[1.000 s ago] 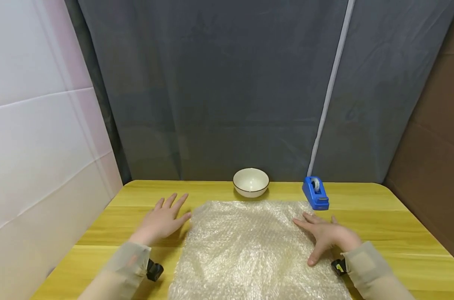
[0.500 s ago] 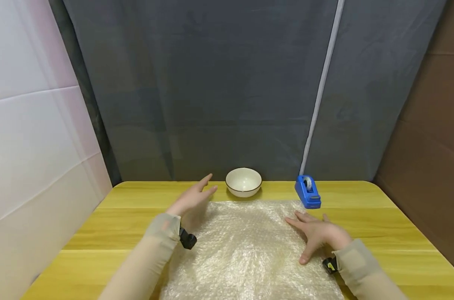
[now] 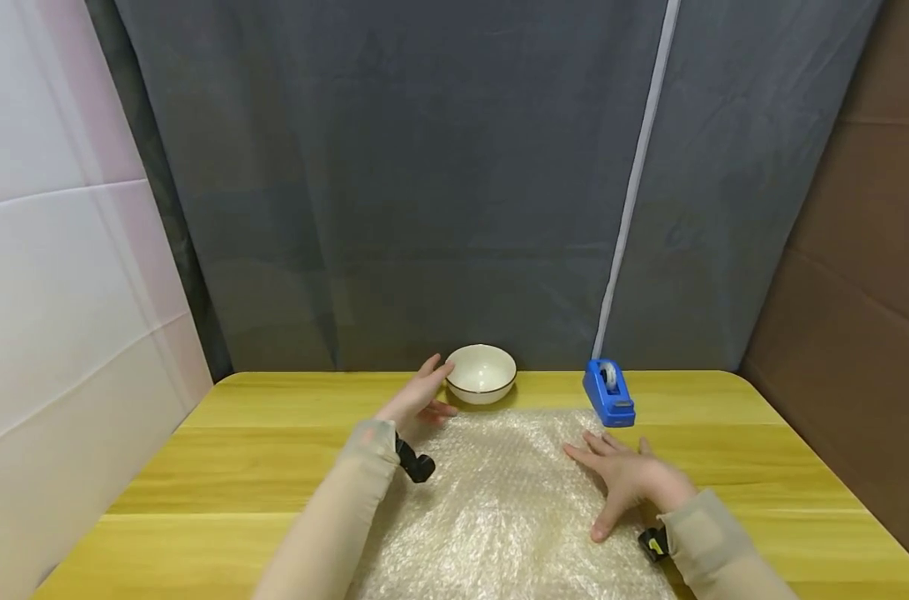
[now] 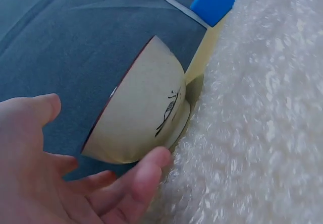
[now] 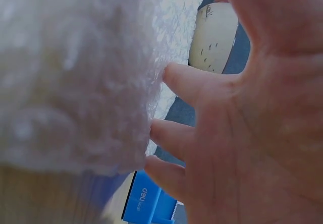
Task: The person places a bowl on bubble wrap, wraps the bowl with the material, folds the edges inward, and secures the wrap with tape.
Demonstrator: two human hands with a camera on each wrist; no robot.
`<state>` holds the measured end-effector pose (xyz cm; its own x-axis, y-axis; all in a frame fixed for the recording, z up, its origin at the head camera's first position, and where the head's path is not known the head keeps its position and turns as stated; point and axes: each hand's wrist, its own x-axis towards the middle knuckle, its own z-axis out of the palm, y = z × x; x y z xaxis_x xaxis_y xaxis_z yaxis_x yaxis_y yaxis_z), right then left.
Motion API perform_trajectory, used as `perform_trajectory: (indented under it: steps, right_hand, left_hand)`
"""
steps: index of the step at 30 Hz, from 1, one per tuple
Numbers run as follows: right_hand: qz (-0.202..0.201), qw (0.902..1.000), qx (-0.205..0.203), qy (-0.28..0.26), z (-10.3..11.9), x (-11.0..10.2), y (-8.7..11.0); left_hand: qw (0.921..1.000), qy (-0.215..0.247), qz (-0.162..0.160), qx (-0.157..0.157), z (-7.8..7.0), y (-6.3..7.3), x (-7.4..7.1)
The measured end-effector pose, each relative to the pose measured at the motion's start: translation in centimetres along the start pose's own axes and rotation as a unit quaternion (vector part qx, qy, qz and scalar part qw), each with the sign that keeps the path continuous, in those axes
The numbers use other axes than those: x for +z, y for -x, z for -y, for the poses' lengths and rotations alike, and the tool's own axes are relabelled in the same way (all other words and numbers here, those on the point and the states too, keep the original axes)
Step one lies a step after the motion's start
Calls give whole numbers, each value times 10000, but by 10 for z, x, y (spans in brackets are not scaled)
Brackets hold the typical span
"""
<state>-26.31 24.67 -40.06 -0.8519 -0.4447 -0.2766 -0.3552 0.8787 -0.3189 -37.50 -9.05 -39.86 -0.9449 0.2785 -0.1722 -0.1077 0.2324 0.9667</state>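
Observation:
A cream bowl [image 3: 481, 375] with a dark rim stands upright at the back of the table, just beyond a sheet of bubble wrap [image 3: 499, 517]. My left hand [image 3: 417, 396] is at the bowl's left side, its thumb and fingers spread apart around that side. In the left wrist view the fingers [image 4: 151, 168] are near the bowl's lower wall [image 4: 141, 103]; whether they touch it I cannot tell. My right hand [image 3: 630, 479] rests with spread fingers on the right part of the bubble wrap, fingertips touching it in the right wrist view.
A blue tape dispenser [image 3: 609, 393] with a roll of tape stands behind the wrap's back right corner. The yellow wooden table [image 3: 237, 467] backs onto a dark grey curtain [image 3: 424, 183]. A white sheet hangs at left and a brown panel at right.
My left hand has left the wrap's left edge and moved forward and right to the bowl. The right hand stays on the bubble wrap. The head view has shifted slightly.

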Motion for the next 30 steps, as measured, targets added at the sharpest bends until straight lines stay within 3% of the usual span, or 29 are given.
perform_trajectory:
  steps: [5,13,22,30]
  right_hand:
    - [-62,9999,-11,-105,3,0,3]
    - [-142,9996,-148,-211,5,-2,6]
    - [-131,9995,-209,-214,11,3,2]
    - [-46,9994,-155,-304,12,1,0]
  left_hand:
    - [9966,818,-103,-63,0,-10,6]
    - [9857,1660,-291,55,6,-19,17]
    - [9787,2023,-348,-25,16,-20,18]
    - [9763,2109,-445,193,17,-21,18]
